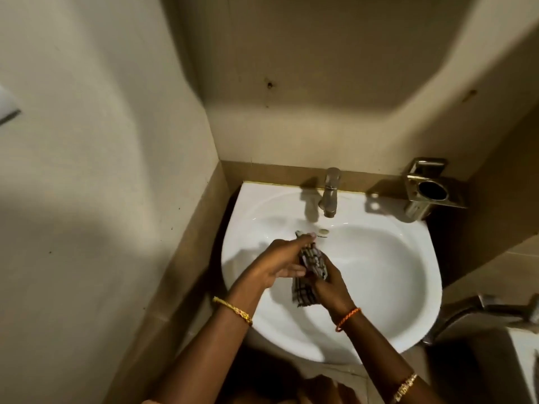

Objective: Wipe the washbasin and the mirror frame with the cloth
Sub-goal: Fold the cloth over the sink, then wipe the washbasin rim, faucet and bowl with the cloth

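Washbasin (379, 258) — cloth (313, 262) between hands

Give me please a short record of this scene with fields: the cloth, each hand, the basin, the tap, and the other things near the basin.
cloth: checked cloth, bunched, held over the bowl
left hand: left hand grips the cloth's upper part
right hand: right hand grips its lower part
basin: white washbasin, cloth not touching it as far as visible
tap: metal tap, no water seen running
nearby: metal holder on the wall, to the right
mirror frame: not in view
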